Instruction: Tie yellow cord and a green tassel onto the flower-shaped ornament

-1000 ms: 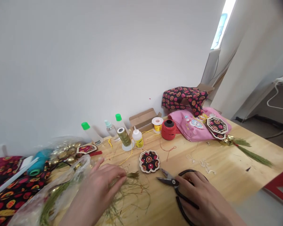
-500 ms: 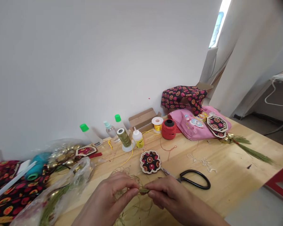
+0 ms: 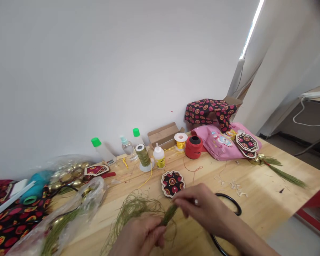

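"Where's the green bundle [image 3: 170, 214]?"
"Near centre, its ends pinched by the left hand [image 3: 144, 233] and the right hand [image 3: 204, 206]."
"What could go wrong?"
"Loose strands [image 3: 136, 205] to its left could tangle if the left hand drags across them."

Left fingers [image 3: 158, 233] and right fingers [image 3: 186, 193] pinching green thread bundle [image 3: 169, 214], 2 green-capped bottles [image 3: 102, 150] behind

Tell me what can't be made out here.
All in the head view:
Green bundle: gripped parts, covered by left hand and right hand.
Scissors: blades, hidden behind right hand.
Yellow-labelled bottle: its print, too small.
Red frame: cut off by right edge.
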### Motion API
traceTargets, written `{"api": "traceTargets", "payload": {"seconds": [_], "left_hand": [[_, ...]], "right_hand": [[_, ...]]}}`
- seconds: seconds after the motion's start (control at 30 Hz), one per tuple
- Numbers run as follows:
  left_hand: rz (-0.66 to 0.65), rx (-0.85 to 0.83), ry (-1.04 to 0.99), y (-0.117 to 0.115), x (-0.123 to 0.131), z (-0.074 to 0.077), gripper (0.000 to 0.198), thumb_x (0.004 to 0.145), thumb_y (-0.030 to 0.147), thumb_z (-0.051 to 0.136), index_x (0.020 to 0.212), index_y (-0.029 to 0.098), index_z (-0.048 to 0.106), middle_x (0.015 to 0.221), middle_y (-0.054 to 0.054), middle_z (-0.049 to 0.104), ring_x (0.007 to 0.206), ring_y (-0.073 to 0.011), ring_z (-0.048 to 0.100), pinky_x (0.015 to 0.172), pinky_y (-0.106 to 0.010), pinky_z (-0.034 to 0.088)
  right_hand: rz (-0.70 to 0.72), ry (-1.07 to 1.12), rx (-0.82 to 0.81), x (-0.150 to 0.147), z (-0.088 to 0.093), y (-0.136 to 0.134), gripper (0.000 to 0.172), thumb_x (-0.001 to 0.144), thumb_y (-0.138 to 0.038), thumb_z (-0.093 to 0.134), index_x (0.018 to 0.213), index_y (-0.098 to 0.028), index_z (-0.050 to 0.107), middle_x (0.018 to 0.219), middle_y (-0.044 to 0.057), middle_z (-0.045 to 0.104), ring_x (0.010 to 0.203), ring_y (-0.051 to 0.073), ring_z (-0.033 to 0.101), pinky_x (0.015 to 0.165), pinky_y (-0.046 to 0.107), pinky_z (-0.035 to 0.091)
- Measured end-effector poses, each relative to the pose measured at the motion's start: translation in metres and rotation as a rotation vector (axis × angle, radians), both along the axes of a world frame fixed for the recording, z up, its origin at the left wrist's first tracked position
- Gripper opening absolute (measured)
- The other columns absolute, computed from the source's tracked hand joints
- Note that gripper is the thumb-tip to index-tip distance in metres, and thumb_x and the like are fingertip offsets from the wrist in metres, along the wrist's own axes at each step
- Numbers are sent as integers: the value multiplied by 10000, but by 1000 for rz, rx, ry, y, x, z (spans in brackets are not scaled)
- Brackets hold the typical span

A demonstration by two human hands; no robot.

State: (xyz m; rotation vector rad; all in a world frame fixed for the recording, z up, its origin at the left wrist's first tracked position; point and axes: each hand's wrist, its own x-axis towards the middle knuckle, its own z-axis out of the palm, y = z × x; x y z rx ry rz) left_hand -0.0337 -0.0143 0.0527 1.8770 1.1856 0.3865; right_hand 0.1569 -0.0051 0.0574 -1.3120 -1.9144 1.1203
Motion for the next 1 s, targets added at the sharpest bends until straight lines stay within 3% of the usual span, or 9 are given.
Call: {"api": "traceTargets", "payload": {"seconds": [0.1, 0.2, 0.3, 0.43, 0.6, 0.7, 0.83, 0.9, 1.0], "left_hand": [[366, -223, -313, -6, 6, -13, 216, 695, 328, 568, 542, 208, 662, 550, -5, 639, 544, -137, 541, 512, -205, 410], [623, -584, -830, -10, 20, -24, 152, 610, 329, 661, 648, 185, 691, 641, -33, 674, 651, -171, 593, 620, -250, 451], [711, -847, -1184, -10, 38, -28, 148, 601, 280, 682, 704, 174, 691, 810, -60, 683, 806, -208, 600, 736, -307, 449], [730, -970, -1296, -13, 53, -28, 169, 638, 257, 661, 768, 152, 686, 832, -77, 678, 867, -218, 593, 803, -326, 432], [730, -983, -1324, -13, 57, -35, 132, 661, 211, 641, 761, 135, 681, 802, -82, 682, 897, -218, 584, 797, -303, 442], [811, -912, -1256, -6, 48, -35, 94, 692, 154, 601, 756, 149, 669, 838, -74, 676, 925, -198, 572, 778, -277, 448], [924, -656, -1083, 1, 22, -28, 223, 743, 214, 544, 958, 238, 600, 1034, -37, 614, 992, -169, 526, 772, -270, 444], [983, -358, -923, -1, 9, -25, 251, 713, 284, 579, 964, 278, 589, 1050, 12, 596, 971, -147, 520, 764, -229, 434], [761, -197, -568, -13, 1, -25, 137, 624, 331, 652, 605, 195, 656, 632, 6, 626, 636, -128, 546, 596, -179, 434]], "right_hand": [[-261, 115, 38, 0, -13, -8, 237, 785, -292, 437, 885, -177, 618, 757, 31, 619, 652, 123, 532, 583, 209, 408], [-181, 239, -37, -14, -31, -22, 294, 758, -365, 468, 933, -158, 580, 731, 39, 598, 589, 114, 508, 530, 203, 406], [-150, 360, -111, -30, -45, -33, 364, 701, -443, 512, 893, -137, 554, 703, 37, 570, 538, 95, 470, 465, 180, 374], [-176, 361, -156, -38, -50, -34, 379, 674, -486, 522, 751, -119, 576, 604, 24, 541, 517, 92, 448, 457, 177, 359], [-177, 335, -189, -31, -44, -30, 381, 736, -448, 466, 666, -102, 607, 588, 54, 587, 535, 116, 501, 508, 208, 390], [-152, 406, -282, -24, -39, -33, 377, 731, -452, 480, 618, -112, 594, 565, 45, 594, 519, 106, 510, 498, 195, 385], [-171, 371, -336, -17, -33, -33, 394, 715, -477, 495, 541, -131, 564, 474, 12, 551, 429, 67, 425, 423, 166, 316], [-175, 351, -355, -14, -30, -31, 403, 705, -496, 497, 531, -137, 555, 442, -2, 530, 384, 54, 373, 387, 161, 286], [-148, 317, -332, -13, -28, -26, 422, 722, -495, 474, 512, -137, 551, 415, -8, 506, 369, 51, 359, 375, 156, 280]]}}
